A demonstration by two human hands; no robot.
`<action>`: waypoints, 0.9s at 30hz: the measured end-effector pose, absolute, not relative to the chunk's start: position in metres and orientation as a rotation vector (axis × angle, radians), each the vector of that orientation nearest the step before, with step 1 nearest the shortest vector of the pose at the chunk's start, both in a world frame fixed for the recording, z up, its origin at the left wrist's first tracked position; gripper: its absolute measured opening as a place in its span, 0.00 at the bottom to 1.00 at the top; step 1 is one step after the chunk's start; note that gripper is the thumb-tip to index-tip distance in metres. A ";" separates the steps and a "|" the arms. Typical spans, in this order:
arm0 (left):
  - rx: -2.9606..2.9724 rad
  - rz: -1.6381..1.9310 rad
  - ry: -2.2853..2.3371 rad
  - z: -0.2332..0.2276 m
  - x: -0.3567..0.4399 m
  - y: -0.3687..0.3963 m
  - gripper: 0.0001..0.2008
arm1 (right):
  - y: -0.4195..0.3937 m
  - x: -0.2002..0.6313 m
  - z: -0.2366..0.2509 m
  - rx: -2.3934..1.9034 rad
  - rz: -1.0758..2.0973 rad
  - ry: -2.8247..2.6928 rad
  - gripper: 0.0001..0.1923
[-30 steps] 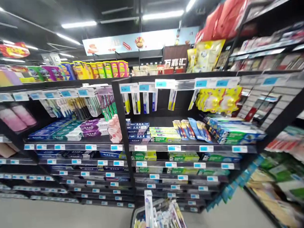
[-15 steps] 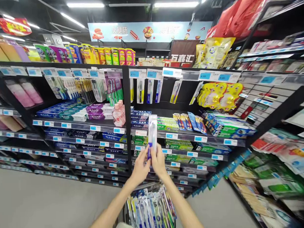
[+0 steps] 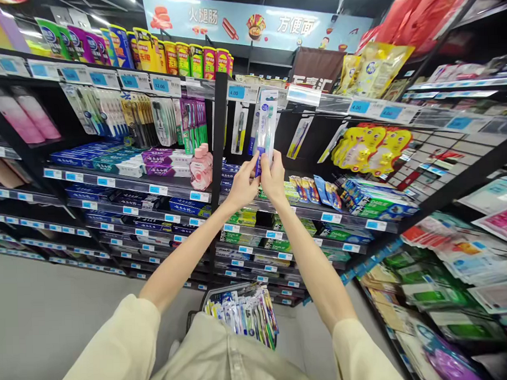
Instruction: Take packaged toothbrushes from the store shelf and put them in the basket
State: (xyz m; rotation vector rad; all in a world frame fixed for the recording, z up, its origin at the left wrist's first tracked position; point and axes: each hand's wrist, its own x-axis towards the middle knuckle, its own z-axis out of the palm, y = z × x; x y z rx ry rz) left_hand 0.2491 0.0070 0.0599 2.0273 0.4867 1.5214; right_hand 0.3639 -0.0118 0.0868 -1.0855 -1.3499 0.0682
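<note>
Both hands are raised in front of the shelving, and between them stands a toothbrush pack [image 3: 266, 124], a slim clear blister card with a blue-handled brush inside; its long axis runs upright, tilted a touch to the right at the top, so most of the pack rises above the hands and only its lower end sits in the grip. The left hand [image 3: 241, 185] pinches that lower end from the left, fingers closed on the card's edge; the right hand [image 3: 273, 178] does the same from the right, its fingers closed on the pack as well, the two hands touching or nearly touching one another below it. Neither hand is clearly nearer; they share the hold about evenly.

The top of the pack, where the hang hole would be, is level with the row of blue price tags [image 3: 236, 92] and the hanging pegs behind them; it lies just beside a hanging toothbrush [image 3: 239, 133] on its left and another one [image 3: 298, 137] further to its right, with a gap in the row directly behind it. Whether the card already touches a peg cannot be told.

Below the arms, near the floor, a basket [image 3: 219, 295] holds many more toothbrush packs [image 3: 245, 315]; pink bottles [image 3: 201, 168] stand on the shelf to the left.
</note>
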 end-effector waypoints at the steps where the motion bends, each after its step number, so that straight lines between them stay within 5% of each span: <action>1: 2.034 1.521 0.480 0.058 0.247 0.004 0.36 | -0.013 0.362 0.084 -1.078 0.064 -1.343 0.22; 8: 2.056 1.433 0.518 0.033 0.241 0.001 0.38 | -0.015 0.361 0.062 -1.149 0.069 -1.371 0.22; 27: 2.152 1.358 0.619 0.070 0.267 0.083 0.37 | 0.076 0.391 0.076 -1.216 0.202 -1.218 0.22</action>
